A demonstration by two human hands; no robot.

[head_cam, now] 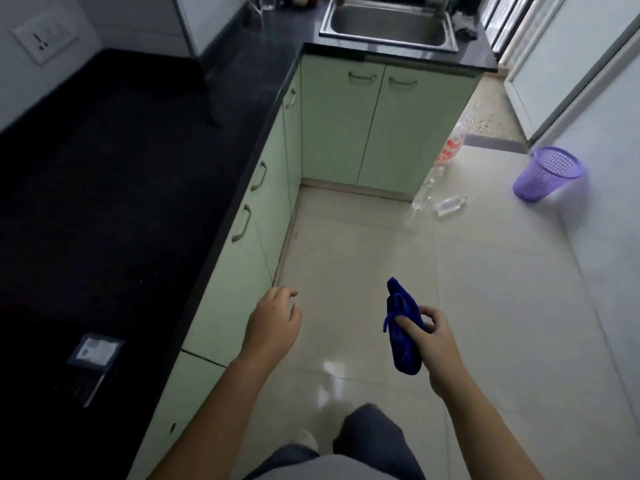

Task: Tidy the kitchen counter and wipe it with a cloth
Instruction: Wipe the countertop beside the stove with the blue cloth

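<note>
The counter (114,188) is a long slab of black polished stone on my left; it turns a corner at the far end and runs to a steel sink (388,27) that is set into it. Under it I see pale green cabinets (374,126) with smooth flat doors and thin curved metal handles. The floor (485,306) is made of big glossy cream tiles that reflect the light. Against the right wall a purple plastic basket (549,173) with a perforated side is tilted over. Near the cabinet corner, clear plastic bottles (450,204) lie on the tiles. On the near part of the counter lies a small flat dark packet with a pale label (95,355).

My right hand (433,341) is stretched out over the floor and is closed around the cloth (403,327), a soft deep-blue cloth bunched into a long roll that hangs down from my fingers, well apart from the counter. My left hand (273,323) is empty, the fingers loosely curled, palm down, just beside the counter edge. The two hands are apart.
</note>
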